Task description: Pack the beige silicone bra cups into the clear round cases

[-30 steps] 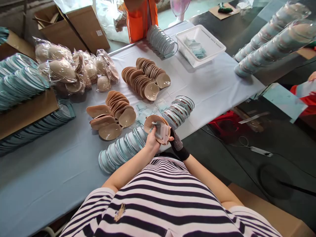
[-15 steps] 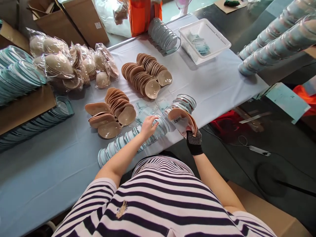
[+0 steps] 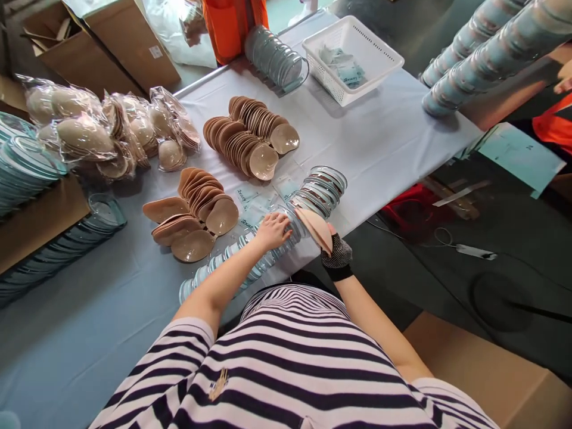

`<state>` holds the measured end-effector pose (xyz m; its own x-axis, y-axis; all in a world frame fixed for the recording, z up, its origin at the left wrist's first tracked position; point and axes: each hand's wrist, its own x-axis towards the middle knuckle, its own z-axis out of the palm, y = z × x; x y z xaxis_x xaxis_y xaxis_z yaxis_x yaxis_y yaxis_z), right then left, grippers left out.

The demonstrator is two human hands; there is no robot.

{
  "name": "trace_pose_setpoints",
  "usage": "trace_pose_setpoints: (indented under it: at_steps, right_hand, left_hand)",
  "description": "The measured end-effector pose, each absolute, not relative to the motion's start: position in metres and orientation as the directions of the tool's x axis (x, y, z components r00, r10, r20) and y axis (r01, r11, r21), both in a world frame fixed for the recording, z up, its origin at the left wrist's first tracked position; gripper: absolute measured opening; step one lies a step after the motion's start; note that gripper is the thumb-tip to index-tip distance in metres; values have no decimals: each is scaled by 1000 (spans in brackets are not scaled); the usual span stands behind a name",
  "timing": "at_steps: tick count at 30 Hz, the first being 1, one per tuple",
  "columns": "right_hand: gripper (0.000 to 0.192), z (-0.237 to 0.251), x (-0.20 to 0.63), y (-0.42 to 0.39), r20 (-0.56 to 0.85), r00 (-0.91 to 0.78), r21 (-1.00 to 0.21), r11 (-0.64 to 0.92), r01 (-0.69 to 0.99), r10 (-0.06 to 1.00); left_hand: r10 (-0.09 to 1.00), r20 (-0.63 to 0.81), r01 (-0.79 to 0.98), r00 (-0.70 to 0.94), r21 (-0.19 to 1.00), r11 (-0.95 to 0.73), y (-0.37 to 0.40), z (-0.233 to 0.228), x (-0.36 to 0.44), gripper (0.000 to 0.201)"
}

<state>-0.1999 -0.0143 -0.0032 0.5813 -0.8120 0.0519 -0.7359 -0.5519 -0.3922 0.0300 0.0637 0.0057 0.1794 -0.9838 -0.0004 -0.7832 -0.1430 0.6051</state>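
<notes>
My right hand (image 3: 338, 253), in a black dotted fingerless glove, grips a pair of beige silicone bra cups (image 3: 314, 227), now seen edge-on. My left hand (image 3: 273, 231) is bare and lies over the near end of a long row of clear plastic cases (image 3: 232, 255), fingers bent down around a case; the fingertips are partly hidden. Just beyond the cups, a shorter row of filled clear cases (image 3: 322, 187) leans on the table. Printed clear sheets (image 3: 250, 199) lie flat beside my left hand. Brown bra cups stand in a small group (image 3: 201, 214) and a larger group (image 3: 250, 140).
Bagged cups (image 3: 84, 137) pile up on the left beside stacked clear cases (image 3: 31, 167). A white basket (image 3: 384, 59) with printed packets stands at the back, next to more cases (image 3: 274, 58). Tall case stacks (image 3: 482, 65) rise at right, near another person's hand (image 3: 563, 76).
My right hand has turned the cups edge-on and moved left towards the row of cases. My left hand has lowered from raised fingers onto the cases. The camera view has shifted slightly.
</notes>
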Motion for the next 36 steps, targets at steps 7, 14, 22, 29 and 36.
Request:
trace_pose_setpoints:
  at_steps: [7, 14, 22, 29, 36]
  right_hand:
    - [66, -42, -206, -2, 104, 708, -313, -699, -644, -699]
    - [85, -25, -211, 19, -163, 722, -330, -653, -682, -672]
    - [43, 17, -147, -8, -399, 619, -245, -572, -783, -677]
    - [38, 10, -162, -7, -364, 575, -228, -528, -818, -733]
    - [42, -12, -139, -25, -362, 635, -368, -521, -770, -683]
  left_hand:
    - [-989, -113, -939, 93, 320, -125, 49, 8, 31, 19]
    - [-993, -87, -945, 78, 311, -102, 46, 5, 28, 27]
    - [-993, 1, -908, 118, 404, -107, 48, 0, 26, 51]
    - [-993, 5, -897, 119, 430, -105, 50, -1, 27, 54]
    - [-996, 28, -891, 85, 450, -64, 53, -4, 33, 59]
